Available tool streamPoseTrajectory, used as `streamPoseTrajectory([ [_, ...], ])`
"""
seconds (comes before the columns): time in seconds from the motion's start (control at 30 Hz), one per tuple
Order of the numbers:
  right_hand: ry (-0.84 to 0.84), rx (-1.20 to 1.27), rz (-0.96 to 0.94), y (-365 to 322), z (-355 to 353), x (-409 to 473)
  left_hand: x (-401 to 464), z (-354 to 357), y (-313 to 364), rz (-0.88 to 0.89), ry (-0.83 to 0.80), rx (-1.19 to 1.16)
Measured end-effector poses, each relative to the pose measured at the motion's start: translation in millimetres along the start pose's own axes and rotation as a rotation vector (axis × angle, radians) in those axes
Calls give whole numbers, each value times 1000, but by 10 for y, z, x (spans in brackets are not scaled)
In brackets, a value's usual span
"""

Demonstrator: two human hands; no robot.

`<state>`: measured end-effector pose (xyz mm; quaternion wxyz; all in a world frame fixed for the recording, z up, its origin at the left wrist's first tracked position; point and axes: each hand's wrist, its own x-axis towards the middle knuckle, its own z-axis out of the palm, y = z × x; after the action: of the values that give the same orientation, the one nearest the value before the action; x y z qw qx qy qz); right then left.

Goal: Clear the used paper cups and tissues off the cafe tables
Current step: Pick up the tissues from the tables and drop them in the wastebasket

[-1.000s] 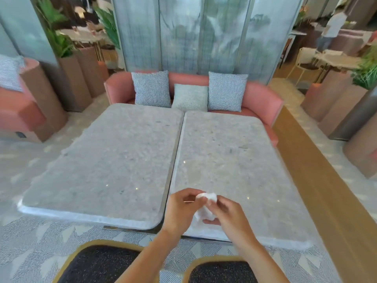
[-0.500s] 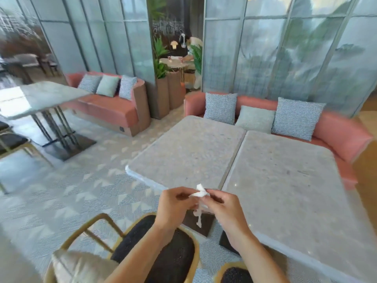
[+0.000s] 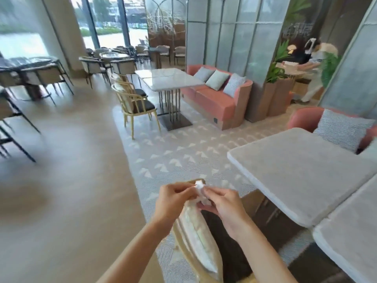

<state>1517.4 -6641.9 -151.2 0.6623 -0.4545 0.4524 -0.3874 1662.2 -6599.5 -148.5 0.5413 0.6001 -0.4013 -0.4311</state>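
Tissue (image 3: 201, 192): one crumpled white wad, being held in mid-air in front of the person, above the backrest of a gold-framed chair (image 3: 196, 231) and off the near grey stone table (image 3: 306, 172), which is lying to the right.

Left hand (image 3: 173, 198): fingers curling inward, tips pinching the wad's upper left edge.

Right hand (image 3: 223, 203): fingers curling round the lower right part, thumb pressing on top. Both hands are sitting equally close to the wad; neither is free.

Orientation: the wad is running roughly top to bottom between the two sets of fingertips, its top poking up above them, its lower end tucking toward the right palm.

Judgement: the tissue appears collected and is probably being balled up for disposal; no bin is showing in view, so the drop point cannot be told.

Surroundings: a second marble-topped table (image 3: 169, 78) with pink sofa (image 3: 214, 99) is standing well apart, further back; its top is showing no cups at this range.
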Motion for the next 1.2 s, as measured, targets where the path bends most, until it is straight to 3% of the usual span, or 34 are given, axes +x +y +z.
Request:
streamPoseTrajectory([
  [0.33, -368, -105, 47, 605, 3256, -44, -513, -3184, -237, 16, 417, 20],
  [0.53, -538, -108, 43, 770, 4676, -264, -937, -4515, -184, 23, 633, -29],
  [0.67, -648, -152, 14, 801, 5288, -332, -1060, -5067, -144, 17, 738, -53],
  [0.83, -689, -209, -82, 695, 5740, -197, -943, -5494, 26, 42, 725, -98],
  [1.2, -571, -95, -270, -310, 6604, 1211, 428, -6379, 1054, 221, 667, -6],
])
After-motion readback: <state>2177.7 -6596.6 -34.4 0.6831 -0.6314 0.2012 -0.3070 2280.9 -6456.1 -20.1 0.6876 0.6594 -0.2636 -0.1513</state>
